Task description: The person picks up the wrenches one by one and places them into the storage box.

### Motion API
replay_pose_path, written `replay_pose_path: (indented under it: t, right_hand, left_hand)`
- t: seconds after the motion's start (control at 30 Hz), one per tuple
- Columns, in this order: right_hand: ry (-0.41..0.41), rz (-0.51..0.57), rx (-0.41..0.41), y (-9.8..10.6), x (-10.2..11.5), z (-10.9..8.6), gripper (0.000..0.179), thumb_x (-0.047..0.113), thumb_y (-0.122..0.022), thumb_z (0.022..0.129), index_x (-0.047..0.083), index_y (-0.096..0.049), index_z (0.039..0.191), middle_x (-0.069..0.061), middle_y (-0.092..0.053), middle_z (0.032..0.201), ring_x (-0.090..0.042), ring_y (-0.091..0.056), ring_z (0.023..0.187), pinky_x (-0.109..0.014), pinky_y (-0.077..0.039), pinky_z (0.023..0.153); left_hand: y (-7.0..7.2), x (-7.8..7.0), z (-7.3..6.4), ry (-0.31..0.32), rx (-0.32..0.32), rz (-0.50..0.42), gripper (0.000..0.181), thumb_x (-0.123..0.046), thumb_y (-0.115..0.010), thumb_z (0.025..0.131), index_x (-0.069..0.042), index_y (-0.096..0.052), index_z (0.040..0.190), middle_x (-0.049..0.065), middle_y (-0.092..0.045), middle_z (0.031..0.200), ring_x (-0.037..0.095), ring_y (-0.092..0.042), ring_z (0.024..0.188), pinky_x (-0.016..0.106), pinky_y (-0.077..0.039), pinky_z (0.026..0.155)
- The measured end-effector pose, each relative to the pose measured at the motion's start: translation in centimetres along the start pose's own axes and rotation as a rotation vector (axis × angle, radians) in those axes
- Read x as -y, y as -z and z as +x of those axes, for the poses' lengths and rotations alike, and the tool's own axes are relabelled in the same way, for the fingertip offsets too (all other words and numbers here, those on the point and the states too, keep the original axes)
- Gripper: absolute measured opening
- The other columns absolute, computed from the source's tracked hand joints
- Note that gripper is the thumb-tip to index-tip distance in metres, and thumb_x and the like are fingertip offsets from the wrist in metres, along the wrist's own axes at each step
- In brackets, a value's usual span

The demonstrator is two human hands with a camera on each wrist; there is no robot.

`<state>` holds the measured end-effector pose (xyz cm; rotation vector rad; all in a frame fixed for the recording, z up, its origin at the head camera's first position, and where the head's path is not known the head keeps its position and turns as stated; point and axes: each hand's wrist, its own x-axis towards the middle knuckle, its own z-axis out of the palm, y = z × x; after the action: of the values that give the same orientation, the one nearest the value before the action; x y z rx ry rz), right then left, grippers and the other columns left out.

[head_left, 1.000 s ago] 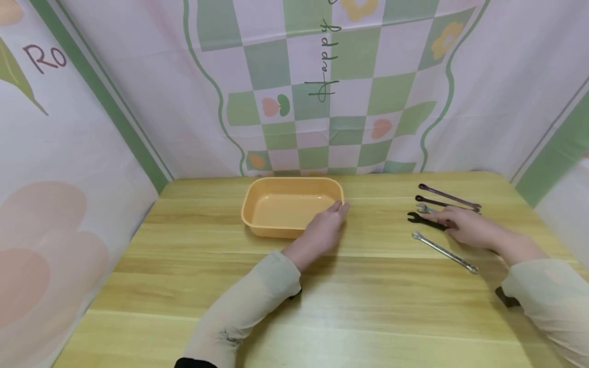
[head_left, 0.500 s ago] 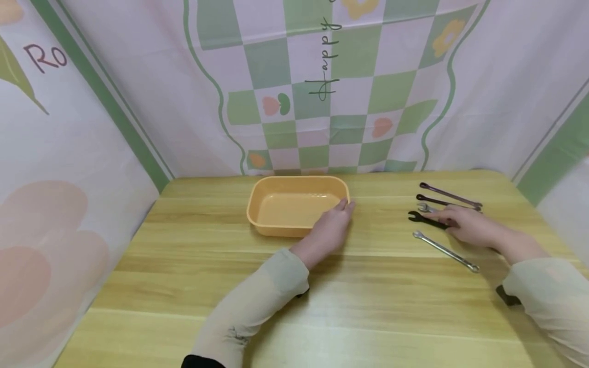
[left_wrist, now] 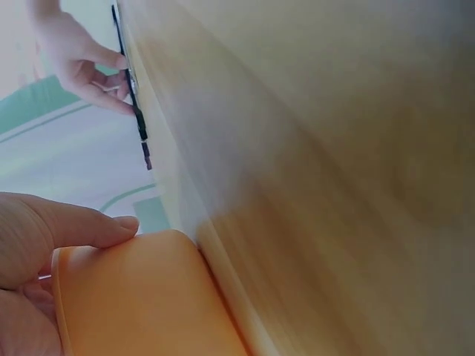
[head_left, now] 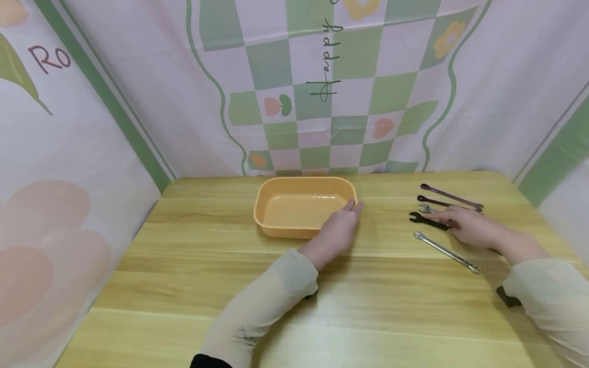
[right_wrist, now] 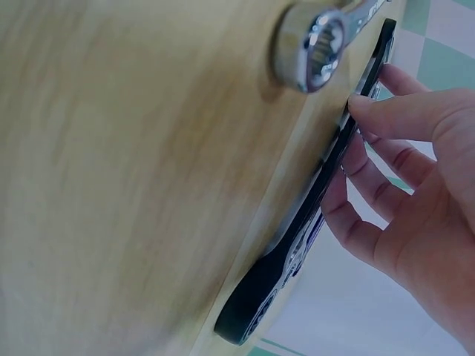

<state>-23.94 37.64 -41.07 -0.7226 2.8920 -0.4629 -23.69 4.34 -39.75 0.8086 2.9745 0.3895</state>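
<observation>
An orange-yellow plastic basin (head_left: 285,231) stands toward the back of the table, nothing inside it. My left hand (head_left: 336,230) grips its right end, the thumb (left_wrist: 111,231) along the outside of the wall in the left wrist view. Over at the right, my right hand (head_left: 474,227) pinches a black wrench (head_left: 430,221) lying on the table. In the right wrist view the thumb (right_wrist: 364,107) presses its near edge and the other fingers are on the far side. A small silver wrench (head_left: 425,208) lies just behind it, partly covered by the hand.
Behind the right hand lie a dark wrench (head_left: 434,201) and a purplish wrench (head_left: 451,195). A longer silver wrench (head_left: 446,252) lies in front of the black one. Printed cloth (head_left: 354,97) closes off the table's back and sides.
My left hand has slid the basin steadily to the right along the table. My right hand has stayed at the black wrench, and the wrenches have not moved.
</observation>
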Motion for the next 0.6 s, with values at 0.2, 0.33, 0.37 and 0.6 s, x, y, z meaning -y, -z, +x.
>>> replay_pose_path:
  t: [0.2,0.33,0.37,0.6]
  right_hand:
    - [0.004,0.003,-0.007,-0.1,-0.1,0.1,0.054,-0.013,-0.067,0.086,-0.004,-0.060,0.139,-0.013,-0.063,0.103,-0.020,-0.056,0.084,-0.039,-0.049,0.069]
    - [0.005,0.003,-0.013,-0.2,-0.2,0.2,0.054,-0.013,-0.067,0.086,-0.004,-0.060,0.138,-0.014,-0.063,0.105,-0.021,-0.057,0.085,-0.040,-0.050,0.070]
    - [0.005,0.002,-0.014,-0.2,-0.2,0.2,0.054,-0.013,-0.067,0.086,-0.004,-0.060,0.138,-0.014,-0.063,0.105,-0.022,-0.058,0.086,-0.041,-0.051,0.070]
    - [0.020,0.003,-0.025,-0.3,-0.3,0.2,0.053,-0.013,-0.069,0.085,-0.005,-0.061,0.137,-0.017,-0.065,0.106,-0.031,-0.063,0.092,-0.052,-0.055,0.076]
  left_hand:
    - [-0.2,-0.7,0.3,0.010,0.004,0.043,0.060,0.012,-0.045,0.102,-0.010,-0.041,0.158,0.012,-0.040,0.160,0.022,-0.073,0.096,0.013,-0.048,0.053]
    - [-0.3,-1.0,0.4,0.008,0.001,0.067,0.059,0.011,-0.046,0.102,-0.009,-0.041,0.158,0.012,-0.041,0.159,0.020,-0.074,0.092,0.013,-0.047,0.051]
    - [-0.3,-1.0,0.5,0.008,-0.002,0.066,0.058,0.010,-0.046,0.103,-0.009,-0.041,0.158,0.012,-0.041,0.159,0.020,-0.074,0.092,0.013,-0.048,0.053]
    - [-0.5,-1.4,0.7,0.006,-0.013,0.039,0.056,0.009,-0.044,0.104,-0.011,-0.042,0.157,0.011,-0.042,0.159,0.022,-0.069,0.112,0.019,-0.057,0.080]
